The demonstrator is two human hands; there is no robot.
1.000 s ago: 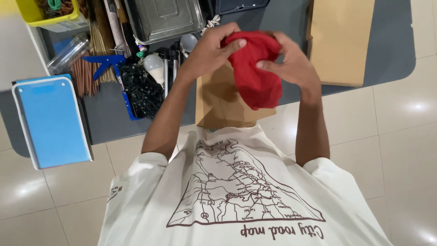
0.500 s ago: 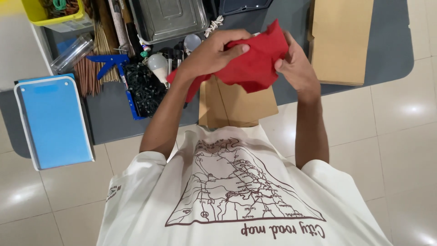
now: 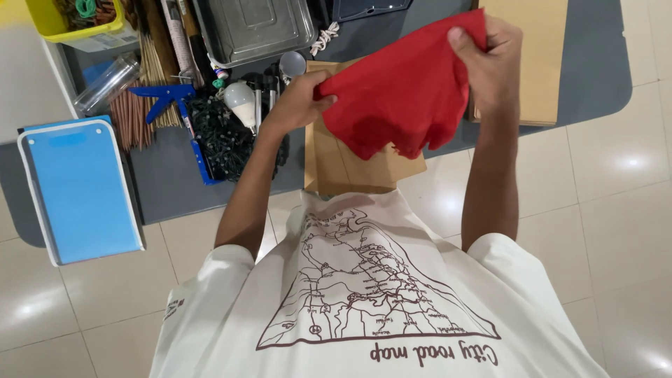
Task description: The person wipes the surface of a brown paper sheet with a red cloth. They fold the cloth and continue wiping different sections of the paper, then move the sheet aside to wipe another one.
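Both hands are up over the grey table [image 3: 595,77], and between them hangs a red cloth [image 3: 402,94], stretched out flat in the air. The left hand [image 3: 297,105] pinches the cloth's lower left corner, fingers closed tight on the fabric; the right hand [image 3: 490,59] grips the upper right corner, thumb pressed over the edge. The hands are well apart — the cloth spans the gap, its lower edge drooping ragged toward the person's chest.

Right beneath the cloth lies a tan paper envelope [image 3: 350,164], its near end hanging over the table edge. A second, larger tan envelope [image 3: 539,63] sits flat behind the right hand, partly hidden by it.

Off to the left, a white-rimmed blue tray [image 3: 80,189] lies at the table's corner. Beyond the left hand there is clutter: a white light bulb [image 3: 241,101], a blue-handled tool [image 3: 164,94], a heap of small black pieces [image 3: 220,136] — possibly clips or ties, too fine to tell — and a bundle of brown sticks [image 3: 133,115]. Farther back sits a metal tray [image 3: 255,28], and a yellow bin [image 3: 52,21] occupies the far left corner.
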